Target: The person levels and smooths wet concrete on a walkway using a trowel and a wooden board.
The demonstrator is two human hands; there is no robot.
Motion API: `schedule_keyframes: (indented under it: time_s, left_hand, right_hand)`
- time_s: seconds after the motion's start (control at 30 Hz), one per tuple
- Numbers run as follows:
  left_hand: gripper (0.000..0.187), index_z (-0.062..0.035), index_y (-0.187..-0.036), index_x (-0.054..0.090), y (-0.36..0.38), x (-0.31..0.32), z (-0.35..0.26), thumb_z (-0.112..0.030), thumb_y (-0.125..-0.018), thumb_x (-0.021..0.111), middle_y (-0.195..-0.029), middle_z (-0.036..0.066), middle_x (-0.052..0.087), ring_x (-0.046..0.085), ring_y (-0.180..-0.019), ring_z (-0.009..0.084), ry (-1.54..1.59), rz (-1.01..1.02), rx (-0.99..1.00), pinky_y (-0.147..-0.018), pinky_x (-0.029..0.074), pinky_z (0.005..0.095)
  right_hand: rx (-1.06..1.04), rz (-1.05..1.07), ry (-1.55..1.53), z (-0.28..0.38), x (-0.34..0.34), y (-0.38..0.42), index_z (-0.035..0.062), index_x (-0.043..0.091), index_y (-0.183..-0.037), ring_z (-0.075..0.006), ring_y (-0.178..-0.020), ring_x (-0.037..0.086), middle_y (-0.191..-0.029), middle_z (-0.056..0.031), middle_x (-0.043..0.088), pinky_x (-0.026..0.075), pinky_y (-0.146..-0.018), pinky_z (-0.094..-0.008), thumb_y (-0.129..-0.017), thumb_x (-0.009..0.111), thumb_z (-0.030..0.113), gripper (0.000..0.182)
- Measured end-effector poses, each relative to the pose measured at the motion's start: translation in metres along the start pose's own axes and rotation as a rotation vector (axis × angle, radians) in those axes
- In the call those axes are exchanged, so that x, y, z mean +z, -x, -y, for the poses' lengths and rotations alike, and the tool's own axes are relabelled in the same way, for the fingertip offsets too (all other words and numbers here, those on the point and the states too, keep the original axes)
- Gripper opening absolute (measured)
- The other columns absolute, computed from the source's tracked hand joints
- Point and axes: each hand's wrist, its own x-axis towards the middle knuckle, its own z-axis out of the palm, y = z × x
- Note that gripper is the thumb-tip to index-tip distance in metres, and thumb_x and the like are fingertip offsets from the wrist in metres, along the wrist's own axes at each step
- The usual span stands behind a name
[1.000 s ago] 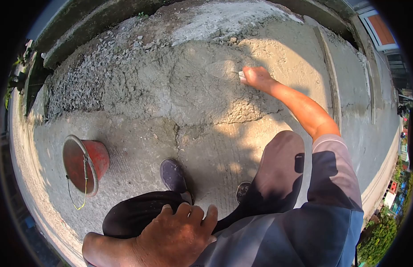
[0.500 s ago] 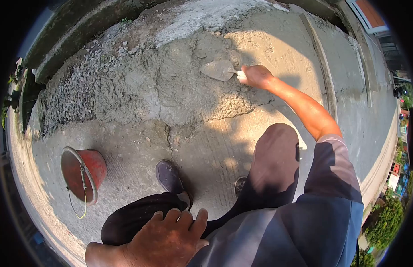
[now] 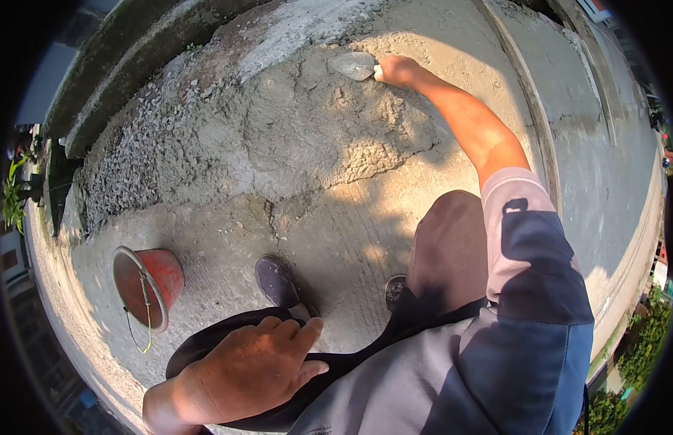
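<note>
While the right hand [image 3: 399,71] clasps a trowel [image 3: 352,66], lumpy concrete [image 3: 293,138] meets gravel [image 3: 130,159] outdoors, the left hand [image 3: 253,370] unclenched over trousers [image 3: 452,246].

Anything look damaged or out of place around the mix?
Yes: a jagged dark crack in the slab, running from the near edge of the mix toward the left shoe. It looks odd because it breaks the ridged surface.

We count one rounded grey metal trowel [image 3: 354,67], one round red bucket [image 3: 167,278], two dark round-toed shoes [image 3: 276,280], two dark cloth trouser legs [image 3: 451,246], one bare left hand [image 3: 244,371] and one bare right hand [image 3: 399,71], which gives us two hands.
</note>
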Motion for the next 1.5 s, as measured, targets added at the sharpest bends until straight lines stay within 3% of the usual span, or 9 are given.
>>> schedule_keyframes:
  time_s: [0.23, 0.3, 0.5, 0.8, 0.97, 1.1, 1.3, 1.43, 1.5]
  left_hand:
    - [0.057, 0.0021, -0.136, 0.056, -0.025, -0.004, 0.019, -0.039, -0.098, 0.067, -0.111, 0.026, 0.07, 0.068, -0.106, 0.0437, -0.077, -0.144, -0.227, -0.089, 0.056, 0.0477]
    - [0.057, 0.0025, -0.137, 0.055, -0.031, -0.011, 0.005, -0.038, -0.099, 0.067, -0.116, 0.027, 0.069, 0.066, -0.109, 0.0439, -0.145, -0.182, -0.217, -0.091, 0.055, 0.0482]
    - [0.054, 0.0056, -0.137, 0.052, -0.033, -0.035, -0.062, -0.031, -0.099, 0.066, -0.105, 0.021, 0.067, 0.068, -0.104, 0.0355, -0.285, -0.171, 0.009, -0.088, 0.058, 0.043]
    - [0.05, 0.005, -0.131, 0.056, -0.037, -0.031, -0.012, -0.028, -0.097, 0.069, -0.101, 0.015, 0.067, 0.068, -0.099, 0.0291, -0.434, -0.09, 0.161, -0.083, 0.059, 0.0401]
    - [0.053, 0.0044, -0.134, 0.056, -0.044, -0.04, -0.004, -0.028, -0.095, 0.071, -0.102, 0.015, 0.066, 0.067, -0.1, 0.0292, -0.523, -0.063, 0.21, -0.085, 0.057, 0.0391]
    - [0.052, 0.004, -0.131, 0.058, -0.05, -0.028, 0.007, -0.031, -0.095, 0.071, -0.102, 0.014, 0.067, 0.067, -0.101, 0.0294, -0.515, -0.047, 0.302, -0.082, 0.058, 0.0405]
    - [0.052, 0.0034, -0.126, 0.06, -0.041, -0.023, 0.015, -0.037, -0.094, 0.071, -0.103, 0.013, 0.068, 0.067, -0.103, 0.0264, -0.547, -0.015, 0.383, -0.079, 0.059, 0.0425]
    - [0.053, 0.0027, -0.124, 0.061, -0.029, -0.028, 0.025, -0.038, -0.091, 0.072, -0.103, 0.012, 0.067, 0.066, -0.102, 0.025, -0.527, -0.051, 0.39, -0.08, 0.058, 0.0422]
    - [0.054, 0.0024, -0.124, 0.062, -0.025, -0.033, 0.034, -0.038, -0.091, 0.072, -0.103, 0.012, 0.067, 0.066, -0.101, 0.0248, -0.523, -0.058, 0.368, -0.08, 0.058, 0.0417]
  right_hand:
    - [0.742, -0.075, -1.176, -0.005, -0.017, 0.179, 0.0061, 0.06, -0.093, -0.015, -0.05, 0.058, -0.067, -0.006, 0.054, 0.051, -0.044, -0.0353, -0.096, 0.07, 0.046, 0.041]
    - [0.842, -0.158, -1.247, -0.011, 0.006, 0.231, 0.0038, 0.058, -0.087, -0.0189, -0.05, 0.059, -0.065, -0.0088, 0.058, 0.05, -0.044, -0.0385, -0.095, 0.07, 0.038, 0.037]
    - [0.885, -0.101, -1.149, -0.045, 0.039, 0.274, 0.0016, 0.059, -0.09, -0.0215, -0.052, 0.059, -0.07, -0.0092, 0.059, 0.05, -0.046, -0.0412, -0.093, 0.069, 0.029, 0.029]
    - [0.889, 0.103, -1.144, -0.019, 0.021, 0.191, 0.0089, 0.051, -0.078, -0.0201, -0.049, 0.053, -0.063, -0.005, 0.053, 0.045, -0.043, -0.0393, -0.097, 0.064, 0.039, 0.037]
    - [0.845, -0.127, -0.77, 0.085, 0.093, 0.125, -0.0083, 0.068, -0.091, -0.0304, -0.061, 0.068, -0.078, -0.0217, 0.069, 0.053, -0.056, -0.0478, -0.094, 0.064, 0.031, 0.04]
    - [0.761, -0.003, -0.775, 0.13, 0.082, 0.094, -0.0046, 0.069, -0.091, -0.0297, -0.06, 0.068, -0.077, -0.019, 0.07, 0.055, -0.058, -0.0459, -0.094, 0.064, 0.032, 0.037]
    - [1.34, -0.427, -1.561, 0.199, 0.079, 0.198, -0.0013, 0.058, -0.09, -0.028, -0.047, 0.061, -0.067, -0.0147, 0.06, 0.05, -0.04, -0.0454, -0.098, 0.059, 0.031, 0.034]
    - [1.283, -0.351, -1.538, 0.234, 0.108, 0.18, -0.005, 0.06, -0.094, -0.03, -0.048, 0.063, -0.07, -0.0167, 0.063, 0.052, -0.042, -0.0446, -0.096, 0.061, 0.03, 0.035]
    - [1.188, -0.395, -1.035, 0.23, 0.16, 0.134, -0.0084, 0.066, -0.104, -0.0341, -0.062, 0.072, -0.087, -0.0215, 0.072, 0.056, -0.05, -0.0465, -0.092, 0.063, 0.028, 0.038]
